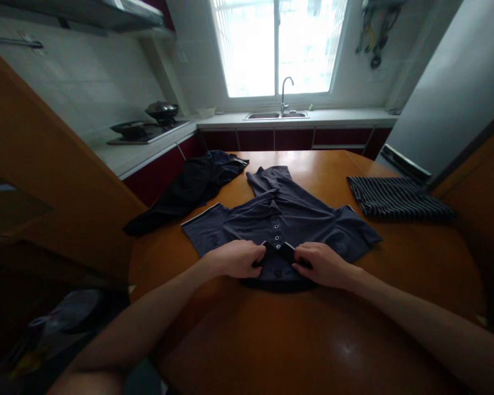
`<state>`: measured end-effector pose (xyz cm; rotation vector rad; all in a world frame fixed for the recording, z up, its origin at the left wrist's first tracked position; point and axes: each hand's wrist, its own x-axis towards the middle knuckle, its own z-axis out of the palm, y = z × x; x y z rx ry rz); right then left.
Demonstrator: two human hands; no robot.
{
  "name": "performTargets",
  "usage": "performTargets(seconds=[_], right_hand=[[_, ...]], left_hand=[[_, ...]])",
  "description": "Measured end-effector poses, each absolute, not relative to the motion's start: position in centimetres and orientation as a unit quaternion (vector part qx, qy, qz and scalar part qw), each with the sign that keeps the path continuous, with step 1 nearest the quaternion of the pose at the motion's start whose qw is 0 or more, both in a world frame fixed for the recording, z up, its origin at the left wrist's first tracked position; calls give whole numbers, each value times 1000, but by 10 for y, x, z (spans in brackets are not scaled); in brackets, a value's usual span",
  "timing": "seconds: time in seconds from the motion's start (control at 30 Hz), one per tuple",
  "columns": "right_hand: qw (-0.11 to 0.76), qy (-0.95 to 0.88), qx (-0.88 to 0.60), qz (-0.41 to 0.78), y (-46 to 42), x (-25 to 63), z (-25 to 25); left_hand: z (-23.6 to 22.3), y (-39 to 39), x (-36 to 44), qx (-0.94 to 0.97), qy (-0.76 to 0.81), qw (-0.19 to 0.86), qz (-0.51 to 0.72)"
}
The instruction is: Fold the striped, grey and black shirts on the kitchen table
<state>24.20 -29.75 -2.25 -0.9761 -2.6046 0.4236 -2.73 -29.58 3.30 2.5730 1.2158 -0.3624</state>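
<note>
A dark blue polo shirt [288, 216] lies spread front-up on the round wooden table [304, 334], its collar toward me and its white-buttoned placket running away. My left hand [234, 259] pinches the left side of the dark collar, fingers closed. My right hand [323, 265] grips the right side of the collar, fingers closed too. Both hands rest on the table at the shirt's near edge.
A crumpled black garment [191, 189] hangs over the table's left rim. A folded striped garment [397, 197] lies at the right. Behind are a counter with a sink [276, 115] and tap, a stove with pans [148, 125], and a wooden panel [45, 181] at left.
</note>
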Motion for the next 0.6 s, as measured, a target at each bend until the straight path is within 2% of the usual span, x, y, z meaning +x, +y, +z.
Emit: performTargets(seconds=[0.2, 0.33, 0.5, 0.6], right_hand=[[120, -915, -335, 189, -299, 245, -10], [67, -898, -316, 299, -304, 247, 1], [-37, -860, -265, 434, -318, 247, 8], [-51, -818, -246, 518, -322, 248, 10]], left_hand=[[43, -299, -32, 878, 416, 163, -174], [44, -304, -30, 888, 362, 212, -191], [40, -314, -25, 817, 270, 433, -269], [46, -314, -26, 778, 255, 516, -251]])
